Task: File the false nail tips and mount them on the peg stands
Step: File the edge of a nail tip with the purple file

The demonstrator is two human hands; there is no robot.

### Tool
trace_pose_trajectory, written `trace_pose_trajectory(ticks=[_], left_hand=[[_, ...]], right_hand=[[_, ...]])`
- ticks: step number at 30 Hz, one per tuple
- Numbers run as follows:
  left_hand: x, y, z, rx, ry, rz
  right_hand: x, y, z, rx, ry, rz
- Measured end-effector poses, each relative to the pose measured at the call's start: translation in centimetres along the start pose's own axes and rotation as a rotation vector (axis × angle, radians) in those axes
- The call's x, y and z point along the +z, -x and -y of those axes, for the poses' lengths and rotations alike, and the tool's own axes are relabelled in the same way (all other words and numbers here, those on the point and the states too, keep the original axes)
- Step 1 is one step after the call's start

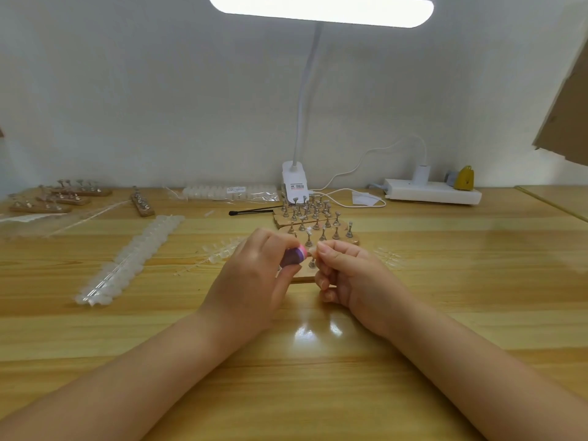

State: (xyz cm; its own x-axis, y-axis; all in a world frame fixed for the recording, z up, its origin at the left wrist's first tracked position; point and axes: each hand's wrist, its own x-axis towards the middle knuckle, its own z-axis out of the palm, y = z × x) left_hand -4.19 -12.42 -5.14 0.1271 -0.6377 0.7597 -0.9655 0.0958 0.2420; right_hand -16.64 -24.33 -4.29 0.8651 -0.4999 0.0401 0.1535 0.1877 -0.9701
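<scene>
Head view: both hands are up over the counter (318, 361), close together, right in the middle. The left hand (254, 275) is wrapped round a file (294, 256), purple body with a pink end, that end pointing right toward the other hand. The right hand (346, 275) pinches a tip (309, 248) between thumb and forefinger, clear and tiny, hard to make out, held just at the file's pink end; whether they touch I cannot tell.

Here's the relation that matters: the nearest stand (318, 240) sits directly behind and under the hands, its pegs upright, most looking bare, and the right hand is the nearer one to them. So, by my reading, filing is the step in hand, and mounting would be a short reach forward and down.

More stands (305, 211) crowd just behind, so the pegs are packed tight. Left of the hands lie strips of tips (133, 256), another small strip (389, 256) to the right. Spare stands (60, 195) sit far left, a lamp (294, 183) clamps at the back, a power strip (432, 192) beside it.
</scene>
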Motion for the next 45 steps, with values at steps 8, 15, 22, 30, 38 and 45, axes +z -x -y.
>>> trace_pose_trajectory(ticks=[8,15,22,30,38,45], left_hand=[[-0.04,-0.14,-0.14,0.057,0.059,-0.002],[-0.13,-0.17,-0.48,-0.021,0.104,-0.060],[0.05,-0.14,-0.19,0.019,0.081,0.012],[-0.04,-0.13,-0.46,0.066,0.120,-0.024],[-0.34,-0.21,-0.18,0.042,0.037,-0.035],[-0.20,-0.05,-0.08,0.034,-0.097,-0.028]], right_hand=[[-0.12,0.08,-0.07,0.007,0.023,0.018],[-0.06,0.05,-0.12,0.000,0.041,0.004],[-0.27,0.17,0.11,0.001,0.010,0.068],[-0.31,0.00,-0.44,-0.032,0.051,0.010],[-0.20,-0.23,-0.59,-0.018,0.046,-0.052],[-0.16,-0.20,-0.01,0.005,-0.019,-0.034]])
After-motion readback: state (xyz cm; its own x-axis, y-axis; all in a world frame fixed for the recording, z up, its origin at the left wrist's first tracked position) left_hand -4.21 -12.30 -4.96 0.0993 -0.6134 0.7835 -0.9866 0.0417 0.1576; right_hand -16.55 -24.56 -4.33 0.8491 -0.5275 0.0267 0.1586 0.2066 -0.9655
